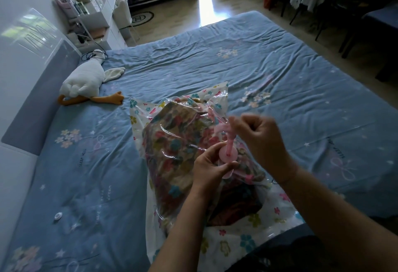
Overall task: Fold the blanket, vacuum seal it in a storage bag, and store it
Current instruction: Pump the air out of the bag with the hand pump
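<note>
— Blanket (172, 142), soft and floral, is lying inside the crinkly clear storage bag (237, 239) on the bed (193, 56). Where is the pump (230, 142) standing?
— Upright atop the bag, long axis rising. The left hand (212, 168) is pinching its round pink base against the bag; the right hand (258, 134), blurred, is fisting round the handle directly above.

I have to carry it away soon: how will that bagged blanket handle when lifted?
The storage bag has glossy, crinkled film, so it is probably slippery to grip. The blanket inside looks puffy, not flattened, so likely bulky but light. It will probably sag and flop rather than hold stiff.
</note>
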The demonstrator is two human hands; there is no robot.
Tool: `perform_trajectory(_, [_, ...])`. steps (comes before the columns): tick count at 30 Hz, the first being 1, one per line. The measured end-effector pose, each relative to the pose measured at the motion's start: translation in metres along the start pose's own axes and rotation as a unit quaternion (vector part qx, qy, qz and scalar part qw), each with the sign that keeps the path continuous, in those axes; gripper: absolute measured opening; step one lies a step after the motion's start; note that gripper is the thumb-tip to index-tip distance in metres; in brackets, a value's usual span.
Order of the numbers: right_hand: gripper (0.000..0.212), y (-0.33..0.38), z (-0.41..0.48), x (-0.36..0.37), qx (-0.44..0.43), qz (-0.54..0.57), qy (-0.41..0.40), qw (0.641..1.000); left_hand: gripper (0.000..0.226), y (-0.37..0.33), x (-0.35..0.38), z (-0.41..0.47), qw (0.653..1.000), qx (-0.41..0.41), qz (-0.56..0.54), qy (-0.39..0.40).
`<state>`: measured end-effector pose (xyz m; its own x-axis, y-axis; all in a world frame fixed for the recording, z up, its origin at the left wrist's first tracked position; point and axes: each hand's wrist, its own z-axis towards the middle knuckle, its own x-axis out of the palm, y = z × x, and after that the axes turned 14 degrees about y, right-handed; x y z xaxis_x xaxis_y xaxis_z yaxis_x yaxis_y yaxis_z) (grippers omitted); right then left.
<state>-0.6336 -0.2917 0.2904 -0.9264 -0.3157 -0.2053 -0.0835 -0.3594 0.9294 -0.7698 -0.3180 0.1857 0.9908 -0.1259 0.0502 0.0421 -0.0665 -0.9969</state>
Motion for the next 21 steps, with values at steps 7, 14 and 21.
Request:
perform_trajectory(7, [0.044, -0.003, -0.003, -0.002, 0.064, -0.051, 0.027, 0.996, 0.056, -0.005, 0.0, -0.002, 1.0, 0.018, 0.0, 0.006])
perform_trajectory(14, [0.05, -0.012, -0.008, 0.0, 0.05, -0.034, 0.043, 0.997, 0.059, -0.001, 0.001, -0.002, 1.0, 0.02, 0.005, 0.001])
perform_trajectory(21, [0.048, 0.019, 0.004, -0.007, 0.016, -0.037, 0.031, 0.999, 0.056, -0.002, -0.004, -0.001, 1.0, 0.003, 0.01, -0.003])
